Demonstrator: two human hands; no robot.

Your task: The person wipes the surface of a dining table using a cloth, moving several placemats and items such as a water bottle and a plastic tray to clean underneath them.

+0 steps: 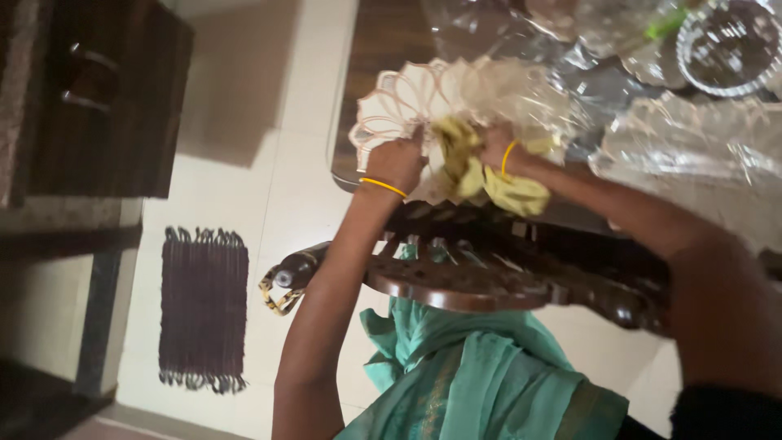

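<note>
Nearest, teal cloth drapes at six o'clock, with a carved wooden chair back above it. Past it, the left hand has its fingers curled on the white flower-shaped mat, while the right hand at three o'clock of it grips a yellow cloth on the table. Clear plastic wrap lies farther, at two o'clock.

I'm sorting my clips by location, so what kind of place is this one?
Most likely a dining area at home. A carved wooden chair stands at a table laid with flower-shaped placemats under clear plastic, and a small fringed mat lies on the tiled floor.
</note>
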